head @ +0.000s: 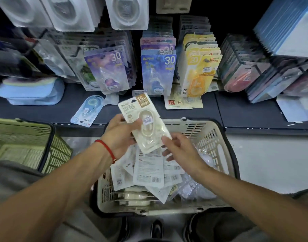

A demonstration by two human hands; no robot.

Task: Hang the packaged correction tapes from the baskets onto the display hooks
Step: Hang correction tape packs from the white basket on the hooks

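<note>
My left hand grips a cream packaged correction tape marked 15M, held above the beige basket. My right hand pinches the same pack at its lower right corner. Inside the basket lie several more white correction tape packs, mostly back side up. Above the dark shelf, rows of packaged tapes hang on the display hooks: purple ones, blue ones and yellow ones.
A green basket stands at the left beside the beige one. A loose blue correction tape pack and a blue pouch lie on the shelf. Dark packs hang at the right. My shoes show below the basket.
</note>
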